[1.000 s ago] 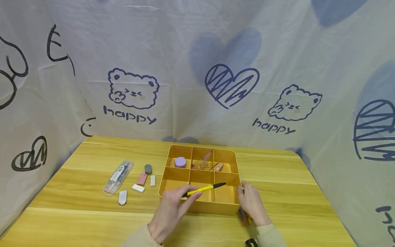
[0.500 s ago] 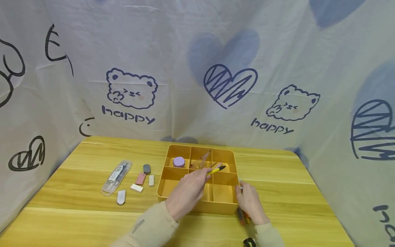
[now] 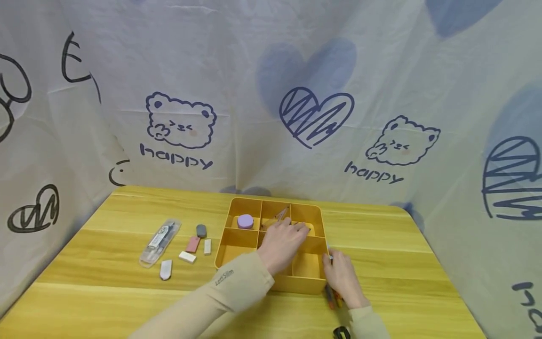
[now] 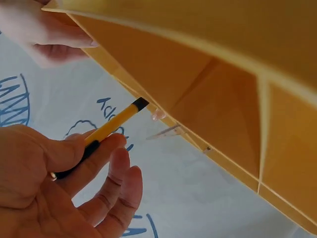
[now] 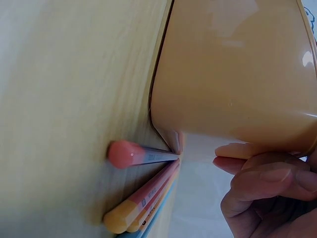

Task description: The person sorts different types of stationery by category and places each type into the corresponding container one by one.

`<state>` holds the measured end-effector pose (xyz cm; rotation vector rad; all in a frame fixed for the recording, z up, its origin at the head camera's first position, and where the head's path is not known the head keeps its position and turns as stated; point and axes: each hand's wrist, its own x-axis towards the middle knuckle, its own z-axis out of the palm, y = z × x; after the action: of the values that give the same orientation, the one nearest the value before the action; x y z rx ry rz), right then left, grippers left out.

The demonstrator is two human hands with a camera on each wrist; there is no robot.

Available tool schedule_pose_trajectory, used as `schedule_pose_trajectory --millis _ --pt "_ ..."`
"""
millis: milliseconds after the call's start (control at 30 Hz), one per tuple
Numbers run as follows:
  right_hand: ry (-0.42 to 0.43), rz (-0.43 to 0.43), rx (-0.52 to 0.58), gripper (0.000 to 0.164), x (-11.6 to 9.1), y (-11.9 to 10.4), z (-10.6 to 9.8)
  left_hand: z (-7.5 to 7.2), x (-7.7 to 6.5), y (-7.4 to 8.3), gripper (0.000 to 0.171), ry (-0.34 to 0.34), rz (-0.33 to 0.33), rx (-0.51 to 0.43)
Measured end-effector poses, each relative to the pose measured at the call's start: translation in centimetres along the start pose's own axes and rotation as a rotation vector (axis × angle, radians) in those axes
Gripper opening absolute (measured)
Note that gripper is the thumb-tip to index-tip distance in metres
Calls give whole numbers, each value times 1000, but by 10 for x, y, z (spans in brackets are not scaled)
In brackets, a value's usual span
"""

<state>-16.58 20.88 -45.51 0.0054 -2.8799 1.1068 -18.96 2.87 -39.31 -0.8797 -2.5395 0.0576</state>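
My left hand (image 3: 279, 247) reaches across the yellow divided organizer box (image 3: 300, 285), over its back middle and back right compartments. Thumb and index finger pinch a yellow pen (image 4: 111, 123) with black ends; the other fingers are loosely bent. From above, the hand mostly hides this pen. At the box's right wall, my right hand (image 3: 344, 278) grips the rim, fingertips against the outer side. A purple round-cornered item (image 3: 245, 221) sits in the back left compartment. A clear set square (image 3: 282, 213) leans in the back middle one.
Several pencils (image 5: 136, 206) lie along the box's right side, partly under the right hand. Left of the box are a pink eraser (image 3: 193, 244), white and grey pieces, and a clear case (image 3: 160, 242). A black object (image 3: 341, 332) lies at the front edge.
The left hand has moved forward and right with the yellow pen, from the box's front to its back compartments. The right hand has stayed at the right wall.
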Motion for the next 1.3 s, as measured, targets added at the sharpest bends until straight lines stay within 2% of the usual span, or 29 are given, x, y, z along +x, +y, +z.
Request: schedule_pose_trajectory --millis 167,467,567,667,767,833,933,1000,1067,1167,1300 --pt "12 -15 -17 25 2 -2 1 5 7 2 26 -121 -38 -12" --pt "14 -13 -34 26 3 -3 3 10 11 2 30 -256 -62 -65" --pt "15 -14 -32 25 4 -3 2 7 10 -2 36 -276 -60 -117" --pt "16 -17 -34 24 5 -4 2 0 3 -10 39 -236 -62 -195" --pt "21 -23 -26 24 4 -5 3 -11 -13 -26 38 -135 -95 -339" --pt "24 -30 -20 24 4 -5 3 -18 -28 -43 35 -58 -147 -456" --pt "27 -29 -7 24 3 -5 2 -23 -55 -78 30 42 -275 -584" --pt "26 -25 -7 25 2 -5 1 -21 -75 -103 28 74 -383 -621" --pt "19 -8 2 24 1 -4 1 -15 -96 -125 29 69 -481 -632" --pt "5 8 12 24 -1 -3 0 -6 -124 -150 31 10 -598 -638" --pt "14 0 -2 24 -1 -1 0 6 -147 -164 34 -109 -685 -637"
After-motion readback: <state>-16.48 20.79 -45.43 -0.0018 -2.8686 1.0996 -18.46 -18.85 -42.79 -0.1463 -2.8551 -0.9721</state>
